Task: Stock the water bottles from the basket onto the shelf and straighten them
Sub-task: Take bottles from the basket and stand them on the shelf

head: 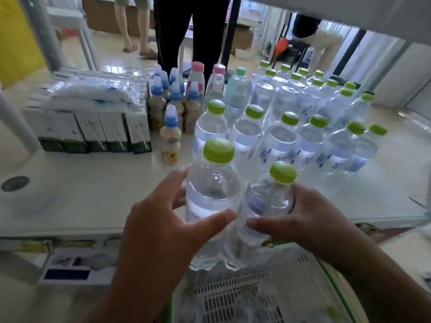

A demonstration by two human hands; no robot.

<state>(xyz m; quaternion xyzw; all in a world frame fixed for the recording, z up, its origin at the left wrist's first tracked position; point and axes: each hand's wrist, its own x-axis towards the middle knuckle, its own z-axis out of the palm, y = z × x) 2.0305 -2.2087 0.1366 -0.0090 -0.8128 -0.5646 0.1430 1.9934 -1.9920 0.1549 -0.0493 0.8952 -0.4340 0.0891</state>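
Note:
My left hand (163, 220) grips a clear water bottle with a green cap (213, 183), thumb across its front. My right hand (303, 220) grips a second green-capped bottle (268, 201), tilted slightly right. The two bottles touch side by side. Both are held above the white slatted basket (256, 294), just in front of the shelf's front edge (93, 206). Several more green-capped water bottles (279, 141) stand in rows on the white shelf, running back to the right.
Small beige drink bottles with blue caps (170, 141) stand left of the water. Dark-based cartons (112, 134) line the shelf's left side, plastic-wrapped packs on top. Pink-capped bottles (217, 82) stand at the back. People's legs show behind the shelf. An upper shelf board hangs overhead.

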